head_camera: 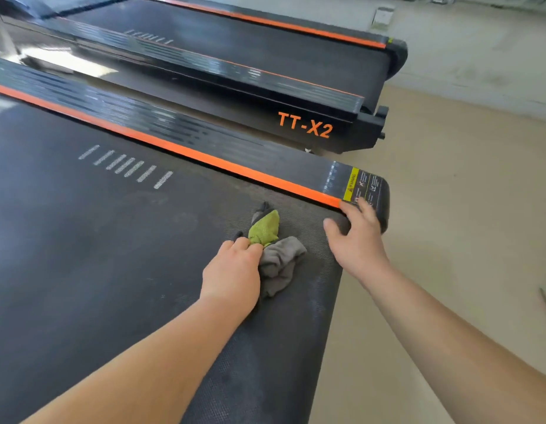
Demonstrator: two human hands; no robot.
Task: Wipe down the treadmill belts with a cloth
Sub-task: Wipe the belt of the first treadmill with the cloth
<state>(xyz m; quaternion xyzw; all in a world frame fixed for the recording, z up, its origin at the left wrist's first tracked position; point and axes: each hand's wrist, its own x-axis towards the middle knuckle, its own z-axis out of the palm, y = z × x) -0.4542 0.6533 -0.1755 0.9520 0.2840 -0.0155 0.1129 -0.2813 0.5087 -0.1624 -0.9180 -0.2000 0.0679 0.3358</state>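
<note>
We see a dark treadmill belt (82, 255) carrying a crumpled green-and-grey cloth (281, 258) — bunched near the yellow warning label (351, 183); a second treadmill (235, 50) stands on the pale floor (449, 209) beyond that label.

Both arms are bare and reach forward from the near edge. The left forearm (143, 362) runs from the near left up toward the middle, wrist straight. The left hand (232, 270) is knuckles-up, back toward the camera, with its fingers curled down around a bunched cloth (281, 255). The right forearm (449, 332) comes in from the near right, angling far and left. The right hand (357, 240) lies palm-down, fingers extended and slightly spread, thumb (330, 224) pointing left, fingertips resting on the far right corner of the treadmill (383, 203). The hands are near each other but apart.
</note>
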